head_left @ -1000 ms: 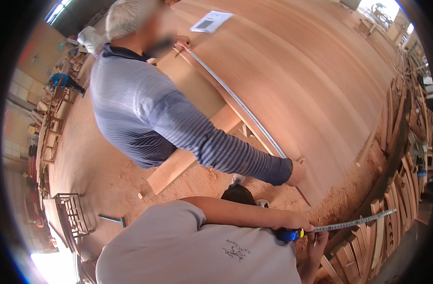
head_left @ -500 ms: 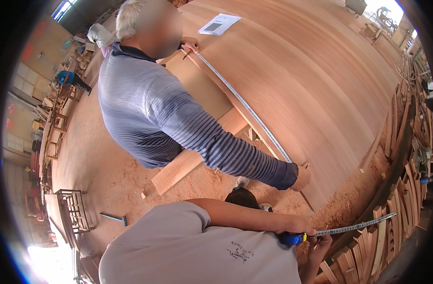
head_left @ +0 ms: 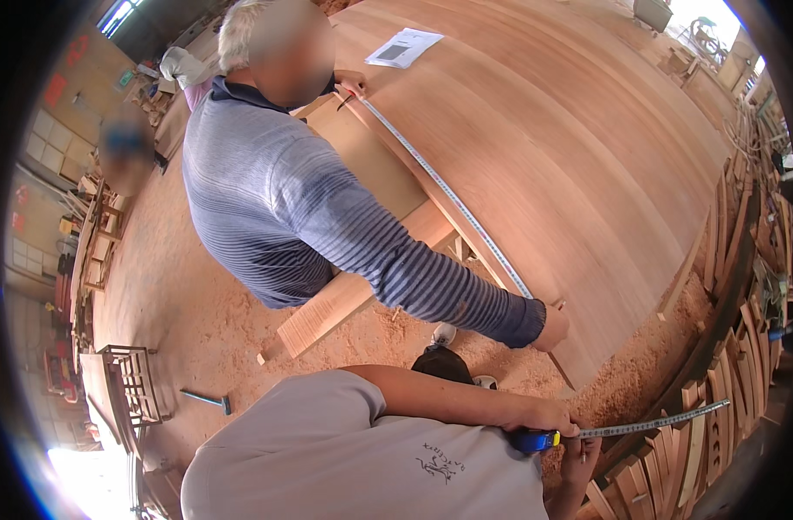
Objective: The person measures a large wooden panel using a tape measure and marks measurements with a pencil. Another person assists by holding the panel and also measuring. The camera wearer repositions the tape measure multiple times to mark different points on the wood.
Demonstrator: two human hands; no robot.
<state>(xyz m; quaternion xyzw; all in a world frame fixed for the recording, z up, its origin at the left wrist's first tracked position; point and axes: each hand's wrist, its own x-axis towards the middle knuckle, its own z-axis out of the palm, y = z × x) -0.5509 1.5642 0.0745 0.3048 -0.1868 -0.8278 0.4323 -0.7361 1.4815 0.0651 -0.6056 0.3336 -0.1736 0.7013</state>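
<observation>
My left hand (head_left: 548, 416) grips a blue and yellow tape measure (head_left: 533, 441) in front of my grey shirt. Its blade (head_left: 656, 423) is drawn out to the right, curving slightly upward to a free end. Just below the case, my right hand (head_left: 581, 452) is curled, with a small pale thing at its fingers that is too small to name. Across from me, a person in a striped blue sweater (head_left: 327, 208) leans over a large wooden panel (head_left: 569, 165). That person's hands hold a second measuring tape (head_left: 448, 192) stretched along the panel's near edge.
Paper sheets (head_left: 403, 47) lie on the panel. A wooden board (head_left: 327, 312) juts out beneath it. Stacked wood strips (head_left: 699, 442) line the right side. Sawdust covers the floor, where a teal-handled tool (head_left: 206, 398) lies near a metal-framed stand (head_left: 129, 386). Other people are farther back.
My right hand has dropped slightly and its fingers have curled in below the tape case. The tape's free end has dipped a little. The co-worker's hands stay at the second tape.
</observation>
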